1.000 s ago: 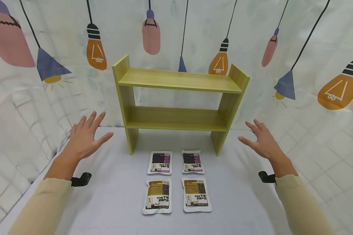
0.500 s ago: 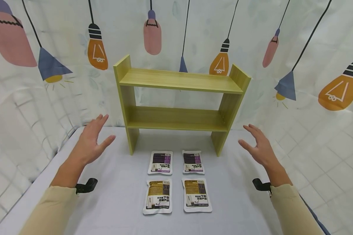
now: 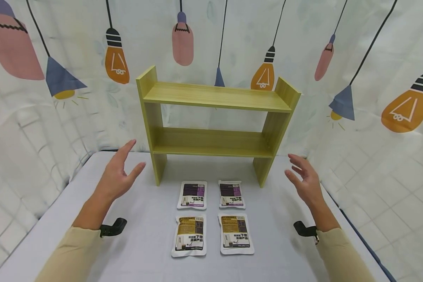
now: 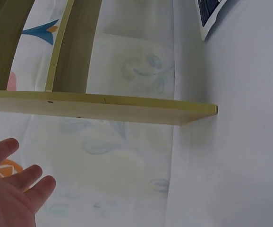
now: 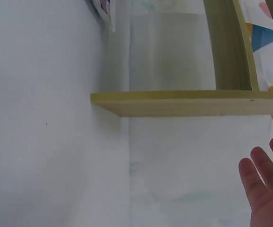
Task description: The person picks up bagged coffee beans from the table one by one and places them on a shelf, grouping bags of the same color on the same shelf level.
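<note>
My left hand [image 3: 115, 178] hovers over the table's left side, thumb and fingers spread apart, holding nothing. On the other side my right hand [image 3: 306, 181] is raised with its fingers slightly bent, also holding nothing. Between them at the back stands a yellow-green wooden two-tier shelf [image 3: 211, 141], its boards bare. Two flat white pouches with dark and purple labels, a left one [image 3: 192, 195] and a right one [image 3: 231, 194], lie in front of it. Closer to me lie two more pouches with brown-gold labels, one left [image 3: 189, 236] and one right [image 3: 235, 234].
A white cloth covers the table [image 3: 148, 250]. Behind and around it hangs a pale curtain [image 3: 239, 35] printed with lamps and bulbs. In the left wrist view the shelf's side panel [image 4: 141, 109] stands near the fingers.
Both hands have moved inward toward the shelf, and the left hand has turned more onto its side. Shelf and pouches stay in place.
</note>
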Demonstrator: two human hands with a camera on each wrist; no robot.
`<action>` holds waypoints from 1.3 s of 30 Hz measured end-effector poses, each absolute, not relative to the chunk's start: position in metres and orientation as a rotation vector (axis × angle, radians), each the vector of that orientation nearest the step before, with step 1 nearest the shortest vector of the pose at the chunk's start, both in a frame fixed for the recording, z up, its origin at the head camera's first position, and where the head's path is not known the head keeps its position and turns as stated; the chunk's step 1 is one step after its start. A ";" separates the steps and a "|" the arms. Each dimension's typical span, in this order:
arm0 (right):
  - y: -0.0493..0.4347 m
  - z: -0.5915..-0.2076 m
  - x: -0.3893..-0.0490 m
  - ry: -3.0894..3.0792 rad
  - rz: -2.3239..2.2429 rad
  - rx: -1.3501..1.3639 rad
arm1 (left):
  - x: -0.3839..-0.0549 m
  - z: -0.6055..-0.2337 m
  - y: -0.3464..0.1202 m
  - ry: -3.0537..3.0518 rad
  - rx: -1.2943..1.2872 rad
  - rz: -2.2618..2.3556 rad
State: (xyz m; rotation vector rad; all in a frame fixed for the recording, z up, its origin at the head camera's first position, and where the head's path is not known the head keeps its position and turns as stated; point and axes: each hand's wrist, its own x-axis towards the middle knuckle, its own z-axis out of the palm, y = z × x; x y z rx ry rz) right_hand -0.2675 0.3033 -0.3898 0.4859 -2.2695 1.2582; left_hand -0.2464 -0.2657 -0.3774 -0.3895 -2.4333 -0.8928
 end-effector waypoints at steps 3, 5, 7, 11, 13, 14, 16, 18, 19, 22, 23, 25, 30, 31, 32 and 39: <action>0.297 -0.393 -0.266 -2.221 1.419 0.502 | -0.248 -0.376 -0.261 -2.404 -0.351 -0.966; 0.292 -0.396 -0.266 -2.189 1.520 0.504 | -0.250 -0.376 -0.259 -2.372 -0.340 -1.004; 0.288 -0.399 -0.266 -2.172 1.583 0.498 | -0.252 -0.375 -0.257 -2.344 -0.334 -1.040; 0.281 -0.405 -0.267 -2.147 1.633 0.487 | -0.256 -0.373 -0.252 -2.319 -0.307 -1.083; 0.278 -0.407 -0.266 -2.130 1.654 0.483 | -0.257 -0.372 -0.250 -2.315 -0.289 -1.100; 0.276 -0.408 -0.266 -2.127 1.663 0.480 | -0.258 -0.371 -0.249 -2.308 -0.279 -1.106; 0.272 -0.409 -0.265 -2.119 1.692 0.471 | -0.259 -0.370 -0.248 -2.288 -0.265 -1.115; 0.268 -0.411 -0.265 -2.126 1.719 0.457 | -0.261 -0.368 -0.246 -2.263 -0.256 -1.132; 0.267 -0.412 -0.264 -2.136 1.730 0.448 | -0.262 -0.367 -0.246 -2.248 -0.255 -1.141; 0.261 -0.415 -0.264 -2.149 1.785 0.434 | -0.266 -0.365 -0.244 -2.231 -0.241 -1.166; 0.260 -0.416 -0.263 -2.155 1.796 0.428 | -0.267 -0.365 -0.244 -2.230 -0.234 -1.174; 0.256 -0.418 -0.263 -2.168 1.810 0.422 | -0.270 -0.363 -0.243 -2.232 -0.219 -1.186; 0.248 -0.422 -0.262 -2.183 1.828 0.399 | -0.276 -0.357 -0.240 -2.235 -0.185 -1.212; 0.247 -0.423 -0.261 -2.194 1.823 0.392 | -0.277 -0.355 -0.240 -2.233 -0.185 -1.220; 0.245 -0.424 -0.261 -2.202 1.825 0.385 | -0.278 -0.354 -0.239 -2.232 -0.185 -1.227; 0.234 -0.431 -0.263 -2.271 1.827 0.368 | -0.282 -0.344 -0.233 -2.225 -0.192 -1.273</action>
